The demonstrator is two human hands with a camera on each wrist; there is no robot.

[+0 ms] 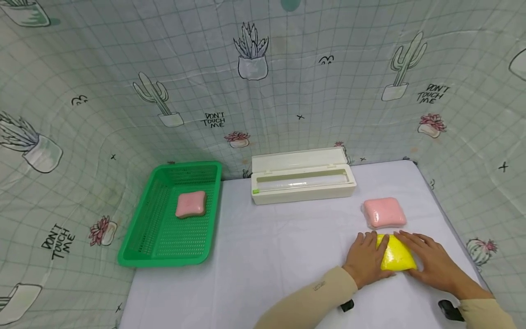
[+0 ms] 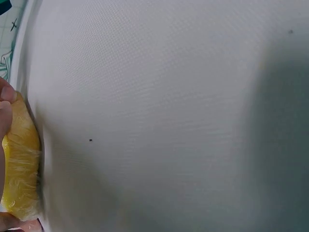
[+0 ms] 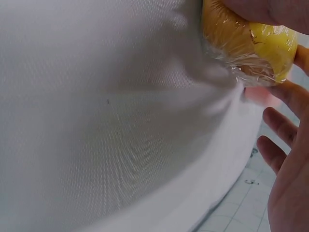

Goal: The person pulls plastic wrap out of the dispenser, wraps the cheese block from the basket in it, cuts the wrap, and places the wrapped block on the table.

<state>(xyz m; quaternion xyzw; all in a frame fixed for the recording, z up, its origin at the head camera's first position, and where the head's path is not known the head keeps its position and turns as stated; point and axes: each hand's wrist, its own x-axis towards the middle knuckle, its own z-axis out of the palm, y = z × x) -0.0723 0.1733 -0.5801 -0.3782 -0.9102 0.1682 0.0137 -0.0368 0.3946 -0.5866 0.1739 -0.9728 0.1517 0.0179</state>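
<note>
At the right of the table, a yellow block [image 1: 397, 254] wrapped in clear film lies between two hands. The left hand [image 1: 366, 260] grips its left side, index finger along the top and thumb at the near edge. On the other side, the right hand [image 1: 437, 262] pinches the block between thumb and index finger, its other fingers spread apart in the right wrist view. Crinkled film covers the yellow block [image 3: 258, 46] there. Just beyond the hands sits a pink wrapped block [image 1: 385, 213]. Its exact kind cannot be told.
A green basket [image 1: 164, 262] at the left holds another pink block [image 1: 191, 204]. At the back stands a white cling-film dispenser [image 1: 304, 195], its lid [image 1: 300, 160] raised and a roll inside. Patterned cloth walls [image 1: 283, 100] surround the white table [image 1: 263, 260].
</note>
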